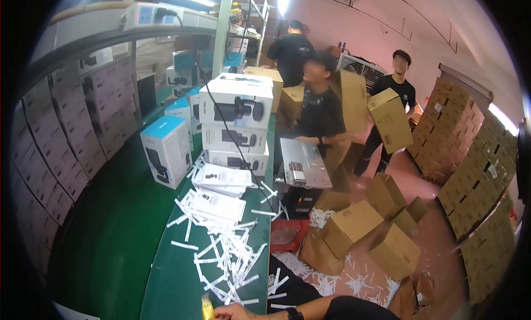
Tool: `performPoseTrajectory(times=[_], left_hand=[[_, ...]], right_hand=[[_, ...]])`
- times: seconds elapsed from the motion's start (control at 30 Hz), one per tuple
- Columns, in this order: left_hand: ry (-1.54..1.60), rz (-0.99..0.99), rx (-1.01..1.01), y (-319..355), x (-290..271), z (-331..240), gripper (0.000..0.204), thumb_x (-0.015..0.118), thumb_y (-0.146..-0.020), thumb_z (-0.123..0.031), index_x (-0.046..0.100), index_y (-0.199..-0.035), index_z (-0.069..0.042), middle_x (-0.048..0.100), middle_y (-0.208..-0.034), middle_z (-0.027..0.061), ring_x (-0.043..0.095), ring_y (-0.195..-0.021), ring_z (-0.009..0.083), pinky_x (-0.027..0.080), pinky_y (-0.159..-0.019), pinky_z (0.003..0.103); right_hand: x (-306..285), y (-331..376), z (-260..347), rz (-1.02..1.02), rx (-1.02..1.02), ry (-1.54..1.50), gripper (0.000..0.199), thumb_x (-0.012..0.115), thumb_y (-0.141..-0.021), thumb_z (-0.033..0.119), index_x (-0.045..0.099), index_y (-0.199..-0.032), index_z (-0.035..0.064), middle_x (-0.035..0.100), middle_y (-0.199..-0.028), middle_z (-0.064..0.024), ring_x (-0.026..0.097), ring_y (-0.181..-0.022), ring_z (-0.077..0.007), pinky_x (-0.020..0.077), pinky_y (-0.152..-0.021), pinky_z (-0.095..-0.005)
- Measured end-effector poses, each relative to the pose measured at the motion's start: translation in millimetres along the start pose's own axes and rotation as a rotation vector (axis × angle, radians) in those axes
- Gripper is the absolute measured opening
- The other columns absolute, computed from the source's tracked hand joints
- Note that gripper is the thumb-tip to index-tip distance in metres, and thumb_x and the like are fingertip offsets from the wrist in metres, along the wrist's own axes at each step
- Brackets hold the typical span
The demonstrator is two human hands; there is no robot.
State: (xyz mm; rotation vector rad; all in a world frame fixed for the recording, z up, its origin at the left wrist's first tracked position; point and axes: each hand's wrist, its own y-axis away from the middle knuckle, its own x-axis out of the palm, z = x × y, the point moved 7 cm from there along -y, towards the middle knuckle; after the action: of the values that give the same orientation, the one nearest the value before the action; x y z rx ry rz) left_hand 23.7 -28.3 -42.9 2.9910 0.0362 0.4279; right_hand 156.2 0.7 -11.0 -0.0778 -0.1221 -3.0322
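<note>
One hand enters at the bottom edge, wristwatch on the forearm, fingers curled beside a small yellow item; which hand it is, and whether it grips, cannot be told. Other hand out of frame. Yellow item cut off by frame edge, glossy, at the near end of the green desk. Just above: scattered white paper strips, then stacked leaflets, then white product boxes
</note>
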Motion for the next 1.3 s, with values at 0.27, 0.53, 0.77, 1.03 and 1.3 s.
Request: performPoseTrajectory(times=[0.27, 0.53, 0.77, 1.03, 1.3], left_hand=[[-0.505, -0.391, 0.275, 8.6, -63.7, -61.7, 0.019, 0.062, -0.093, -0.006, 0.059, -0.11, 0.003, 0.065, -0.085, 0.0108, 0.061, -0.075, 0.0173, 0.051, -0.068, 0.03], [-1.306, -1.597, 0.919, 40.2, -222.0, -203.1, 0.082, 0.076, -0.084, -0.021, 0.028, -0.144, 0.004, 0.037, -0.145, 0.0215, 0.041, -0.132, 0.0285, 0.034, -0.107, 0.043], [-0.863, -0.966, 0.771, -55.9, -308.5, -169.0, 0.105, 0.078, -0.081, -0.018, 0.005, -0.154, -0.004, 0.024, -0.154, 0.0197, 0.035, -0.135, 0.0324, 0.029, -0.112, 0.044], [-0.452, -0.69, 0.443, -122.7, -420.0, -146.6, 0.094, 0.078, -0.075, -0.018, 0.022, -0.148, 0.001, 0.044, -0.139, 0.0184, 0.048, -0.121, 0.0297, 0.04, -0.103, 0.042], [-0.642, -0.633, 0.683, -144.8, -378.0, -184.9, 0.073, 0.079, -0.077, -0.008, 0.039, -0.136, 0.004, 0.054, -0.122, 0.0169, 0.053, -0.105, 0.026, 0.047, -0.092, 0.037]], right_hand=[[-66.7, -41.2, 5.6, -0.093, -0.255, -0.305, 0.028, 0.061, -0.093, 0.005, 0.052, -0.119, 0.0011, 0.063, -0.101, -0.0052, 0.062, -0.09, -0.012, 0.0509, -0.081, -0.0279], [-165.5, -60.1, 32.6, -0.08, -0.216, -0.366, 0.025, 0.059, -0.087, 0.0, 0.045, -0.106, 0.0043, 0.062, -0.098, -0.0113, 0.061, -0.093, -0.0186, 0.0504, -0.082, -0.0326], [-193.4, -112.8, 68.0, -0.038, -0.148, 0.475, 0.014, 0.062, -0.089, 0.013, 0.05, -0.094, 0.0069, 0.056, -0.072, -0.0068, 0.054, -0.067, -0.0139, 0.0447, -0.063, -0.0283], [-265.0, -196.9, 100.3, -0.325, -0.247, 1.034, 0.044, 0.06, -0.085, 0.028, 0.054, -0.126, 0.0134, 0.066, -0.102, -0.0169, 0.066, -0.091, -0.0364, 0.0535, -0.08, -0.0442], [-281.2, -247.7, 89.7, -0.288, -0.295, 1.247, 0.034, 0.056, -0.08, 0.013, 0.061, -0.112, 0.0029, 0.066, -0.094, -0.021, 0.067, -0.082, -0.0366, 0.0544, -0.072, -0.0472]])
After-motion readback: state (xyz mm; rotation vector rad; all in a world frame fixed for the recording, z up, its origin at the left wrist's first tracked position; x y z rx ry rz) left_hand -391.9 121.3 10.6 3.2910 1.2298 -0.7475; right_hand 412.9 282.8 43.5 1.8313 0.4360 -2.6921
